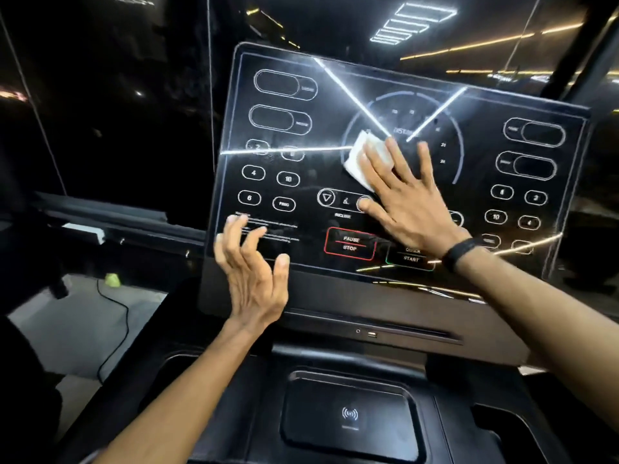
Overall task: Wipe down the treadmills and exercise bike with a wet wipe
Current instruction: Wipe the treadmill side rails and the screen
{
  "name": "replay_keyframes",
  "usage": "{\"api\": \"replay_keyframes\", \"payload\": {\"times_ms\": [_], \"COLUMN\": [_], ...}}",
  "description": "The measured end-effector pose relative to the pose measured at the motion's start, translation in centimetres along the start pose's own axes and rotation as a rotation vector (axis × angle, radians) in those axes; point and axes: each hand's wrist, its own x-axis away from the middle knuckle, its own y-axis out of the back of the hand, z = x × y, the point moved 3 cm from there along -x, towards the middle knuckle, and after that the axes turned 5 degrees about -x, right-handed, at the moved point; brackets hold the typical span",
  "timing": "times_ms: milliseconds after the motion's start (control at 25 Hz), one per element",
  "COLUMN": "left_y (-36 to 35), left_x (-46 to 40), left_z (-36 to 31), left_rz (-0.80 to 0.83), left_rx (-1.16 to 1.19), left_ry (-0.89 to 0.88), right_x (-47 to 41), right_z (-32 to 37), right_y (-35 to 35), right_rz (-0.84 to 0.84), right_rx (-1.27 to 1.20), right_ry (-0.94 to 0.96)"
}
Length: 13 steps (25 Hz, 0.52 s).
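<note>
A treadmill's glossy black console panel [395, 95] fills the middle of the view, tilted and marked with white button outlines, a round dial and a red PAUSE STOP box. My right hand [407, 195], a dark band on its wrist, lies flat with spread straight fingers and presses a folded white wet wipe [360, 155] against the panel just left of the dial. My left hand [253, 267] hovers in front of the panel's lower left corner, fingers loosely bent, holding nothing.
Below the panel lie a dark ledge with a small port [371, 334] and a black tray with a wireless charging pad [350, 415]. On the left, pale floor [67, 329] carries a black cable [117, 316] and a small yellow-green object [112, 279]. Dark glass behind reflects ceiling lights.
</note>
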Motion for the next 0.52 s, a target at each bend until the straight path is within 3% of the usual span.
{"api": "replay_keyframes", "payload": {"times_ms": [80, 200, 280, 320, 520], "left_y": [-1.0, -2.4, -2.9, -3.2, -4.3], "left_x": [0.4, 0.9, 1.2, 1.5, 3.8], "left_z": [-3.0, -5.1, -6.0, -6.3, -6.4], "left_rz": [-0.001, -0.002, -0.011, -0.011, 0.031], "left_rx": [0.043, 0.033, 0.008, -0.009, -0.151], "left_ry": [-0.006, -0.005, -0.001, -0.005, -0.066], "right_x": [1.9, 10.0, 11.2, 9.8, 2.7], "right_z": [1.3, 7.1, 6.1, 4.5, -3.6], "right_y": [-1.1, -4.0, -4.3, -3.7, -1.2], "right_rz": [-0.05, 0.05, 0.047, 0.009, -0.069], "right_rx": [0.0, -0.067, -0.044, -0.025, -0.024], "right_ry": [0.08, 0.425, 0.543, 0.533, 0.13]}}
